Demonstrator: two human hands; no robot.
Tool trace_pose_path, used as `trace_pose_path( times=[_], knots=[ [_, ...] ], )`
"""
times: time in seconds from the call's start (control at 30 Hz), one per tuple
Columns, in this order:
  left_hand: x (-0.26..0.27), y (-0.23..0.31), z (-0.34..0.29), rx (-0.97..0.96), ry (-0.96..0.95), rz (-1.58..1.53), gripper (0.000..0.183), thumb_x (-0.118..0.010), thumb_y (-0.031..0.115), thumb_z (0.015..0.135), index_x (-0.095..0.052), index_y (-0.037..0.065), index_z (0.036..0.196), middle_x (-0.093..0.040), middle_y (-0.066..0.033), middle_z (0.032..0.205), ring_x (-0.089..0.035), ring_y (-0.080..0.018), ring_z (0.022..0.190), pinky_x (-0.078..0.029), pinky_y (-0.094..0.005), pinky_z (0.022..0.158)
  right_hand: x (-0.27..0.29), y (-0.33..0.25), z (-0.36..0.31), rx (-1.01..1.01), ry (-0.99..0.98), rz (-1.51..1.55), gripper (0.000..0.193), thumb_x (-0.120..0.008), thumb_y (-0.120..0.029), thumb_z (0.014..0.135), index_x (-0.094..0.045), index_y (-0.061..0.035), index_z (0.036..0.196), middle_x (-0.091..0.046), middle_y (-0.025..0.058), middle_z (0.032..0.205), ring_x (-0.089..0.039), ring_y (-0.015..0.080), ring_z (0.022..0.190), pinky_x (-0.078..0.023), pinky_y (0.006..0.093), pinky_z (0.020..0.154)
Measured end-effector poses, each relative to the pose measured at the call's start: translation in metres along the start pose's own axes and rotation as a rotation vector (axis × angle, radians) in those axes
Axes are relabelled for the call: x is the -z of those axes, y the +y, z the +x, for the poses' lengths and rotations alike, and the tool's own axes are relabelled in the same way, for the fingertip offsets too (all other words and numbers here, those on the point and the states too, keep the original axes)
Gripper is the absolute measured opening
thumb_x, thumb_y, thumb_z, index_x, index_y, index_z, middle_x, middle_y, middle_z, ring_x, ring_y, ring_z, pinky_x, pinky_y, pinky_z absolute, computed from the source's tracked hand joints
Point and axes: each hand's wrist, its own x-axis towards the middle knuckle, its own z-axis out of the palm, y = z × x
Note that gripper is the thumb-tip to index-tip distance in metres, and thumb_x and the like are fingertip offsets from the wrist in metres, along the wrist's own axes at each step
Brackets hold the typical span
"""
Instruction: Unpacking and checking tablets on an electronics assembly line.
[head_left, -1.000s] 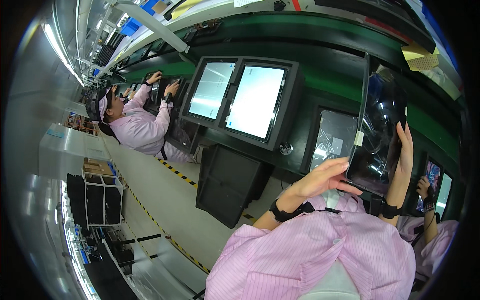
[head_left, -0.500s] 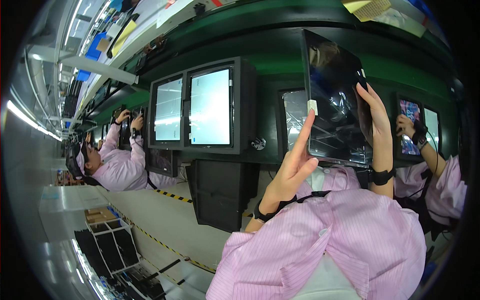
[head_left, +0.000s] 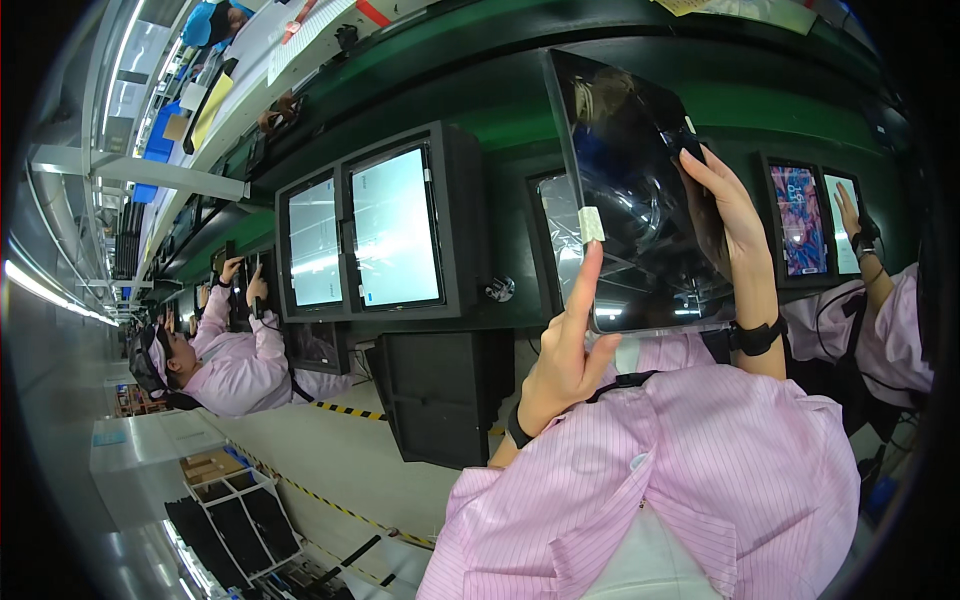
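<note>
A dark, glossy tablet-like display panel (head_left: 640,190) is tilted up in front of my chest, its surface catching reflections. My right hand (head_left: 730,205) grips its right edge, thumb and fingers spread along the side. A small pale-green tab (head_left: 591,225) sits on the panel's left edge. At the tab's lower end rests the stretched index finger of my left hand (head_left: 570,350). That hand's thumb stands apart, and its other fingers are mostly hidden. Behind the panel, a screen wrapped in clear film (head_left: 553,215) is partly covered.
A black frame (head_left: 463,220) with two lit white screens (head_left: 395,228) stands to the left. Below it is a black bin (head_left: 435,395). Co-workers in pink sit on both sides; the right one's hand (head_left: 850,212) is at a lit screen. A shelf (head_left: 290,60) runs along the back.
The panel and both my hands appear farther left as the view shifts. My left fingertip has slid down to the tab's lower end. The right co-worker's hand has moved to the white screen.
</note>
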Motion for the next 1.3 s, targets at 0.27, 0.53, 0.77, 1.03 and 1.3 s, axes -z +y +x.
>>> trace_pose_path(
  times=[0.27,0.53,0.77,1.03,1.3],
  knots=[
    [-0.009,0.002,-0.003,0.091,0.036,-0.06,0.081,-0.06,0.011,0.085,-0.008,-0.009,0.142,-0.047,-0.0204,0.129,-0.054,-0.0205,0.109,-0.04,-0.0275,0.093,0.0,0.003,-0.005,-0.022,0.03,0.015,0.032,-0.064,-0.008,0.085,-0.054,0.0009,0.114,-0.06,0.0022,0.102,-0.057,0.0069,0.096,-0.044,0.0177,0.086],
    [0.003,0.002,-0.007,0.538,0.11,-0.89,0.059,-0.047,0.01,0.093,-0.019,-0.004,0.142,-0.034,-0.0092,0.141,-0.041,-0.0045,0.07,-0.038,-0.0181,0.066,0.017,0.003,-0.003,0.073,0.001,-0.166,0.037,-0.064,-0.011,0.086,-0.052,0.0014,0.118,-0.06,0.0009,0.1,-0.056,0.0051,0.093,-0.042,0.0168,0.084],
    [0.003,0.008,-0.012,0.63,0.056,-0.936,0.062,-0.041,0.006,0.094,-0.007,0.003,0.146,-0.045,0.0036,0.079,-0.034,-0.0033,0.065,-0.034,-0.0174,0.065,0.025,0.006,-0.012,0.109,0.04,-0.241,0.036,-0.065,-0.011,0.086,-0.052,0.0014,0.117,-0.06,0.0,0.095,-0.057,0.0046,0.086,-0.042,0.0172,0.079],
    [0.0,0.015,-0.021,0.675,0.078,-1.151,0.062,-0.028,-0.001,0.094,0.004,0.01,0.146,-0.03,-0.0122,0.143,-0.045,-0.021,0.118,-0.039,-0.0391,0.1,0.016,-0.003,-0.026,0.213,0.016,-0.249,0.043,-0.064,-0.007,0.085,-0.049,0.0044,0.124,-0.061,0.0072,0.107,-0.059,0.0105,0.096,-0.043,0.022,0.088],
    [0.006,0.012,-0.017,0.63,-0.004,-1.36,0.064,-0.024,0.003,0.096,0.012,0.022,0.145,-0.021,-0.0205,0.147,-0.034,-0.0437,0.127,-0.04,-0.0658,0.09,0.015,-0.006,-0.032,0.264,0.065,-0.294,0.049,-0.061,-0.007,0.086,-0.042,0.0049,0.13,-0.056,0.0083,0.118,-0.055,0.0111,0.105,-0.039,0.0223,0.095]
  ],
)
